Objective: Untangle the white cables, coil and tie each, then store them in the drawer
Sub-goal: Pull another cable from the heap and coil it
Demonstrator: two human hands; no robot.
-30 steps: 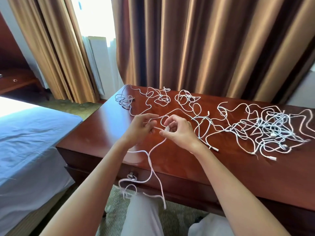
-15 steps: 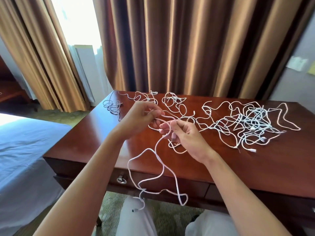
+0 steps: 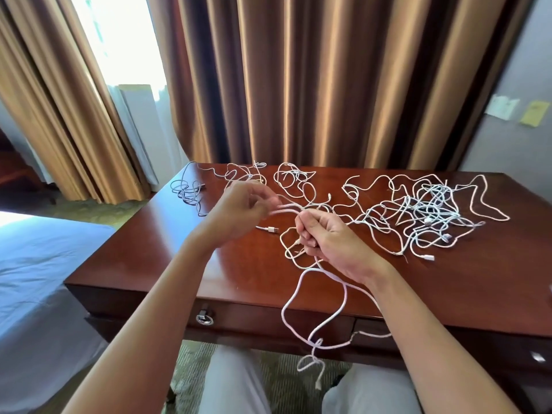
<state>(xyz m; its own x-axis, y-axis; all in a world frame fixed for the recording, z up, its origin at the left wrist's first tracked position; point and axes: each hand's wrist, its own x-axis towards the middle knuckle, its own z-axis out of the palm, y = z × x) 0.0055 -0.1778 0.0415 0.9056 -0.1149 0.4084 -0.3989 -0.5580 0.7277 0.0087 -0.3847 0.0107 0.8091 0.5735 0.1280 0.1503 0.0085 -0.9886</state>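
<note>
Slack from one thin white cable (image 3: 313, 306), pinched by the left hand (image 3: 239, 213) and gripped in right-hand fingers (image 3: 307, 234), could be snagged on the glossy reddish-brown wooden desk (image 3: 167, 258) edge.

No readable text anywhere; the two wall notes (image 3: 503, 106) are too small to read.

Since a second ago your right hand (image 3: 331, 237) has closed into a fist around the white cable (image 3: 294, 297), where before it only pinched it. Your left hand (image 3: 239, 212) has moved apart from the right and draws a short loop of that cable out between them. The hanging slack has shifted rightward, now dangling below your right wrist before the drawer (image 3: 268, 319).
</note>
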